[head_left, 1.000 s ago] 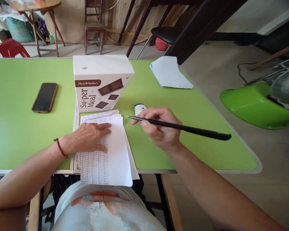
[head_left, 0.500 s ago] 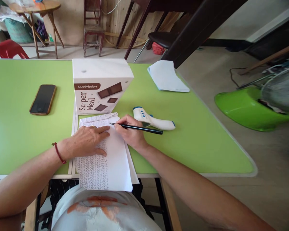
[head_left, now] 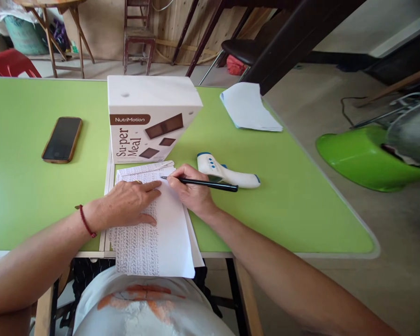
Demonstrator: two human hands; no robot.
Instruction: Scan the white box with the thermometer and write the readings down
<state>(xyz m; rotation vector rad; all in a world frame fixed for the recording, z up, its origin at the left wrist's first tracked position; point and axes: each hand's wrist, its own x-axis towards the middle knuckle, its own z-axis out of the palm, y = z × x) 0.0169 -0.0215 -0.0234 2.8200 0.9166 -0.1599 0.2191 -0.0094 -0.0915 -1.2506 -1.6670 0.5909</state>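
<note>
Sheets of paper (head_left: 173, 238) lie at the near edge of the green table, the top one covered on its left part with rows of small handwriting. My left hand (head_left: 133, 203) rests flat on the written part, fingers spread and pointing right. My right hand (head_left: 192, 191) is closed around a black pen (head_left: 213, 185), whose tip meets the paper just beyond the left fingertips. Beside the right hand lies a white and blue infrared thermometer (head_left: 231, 176). A white NutriMotion box (head_left: 150, 126) stands upright right behind the paper.
A phone (head_left: 62, 139) in a brown case lies on the green table (head_left: 283, 214) to the left. Folded white paper (head_left: 250, 107) sits at the far right edge. Beyond are a red chair (head_left: 12, 63), a wooden chair (head_left: 139, 39) and a green plastic object (head_left: 364, 158) on the floor.
The view has shifted slightly, so the tabletop things appear a little displaced. My right hand keeps the pen at nearly the same spot on the paper; my left hand stays flat.
</note>
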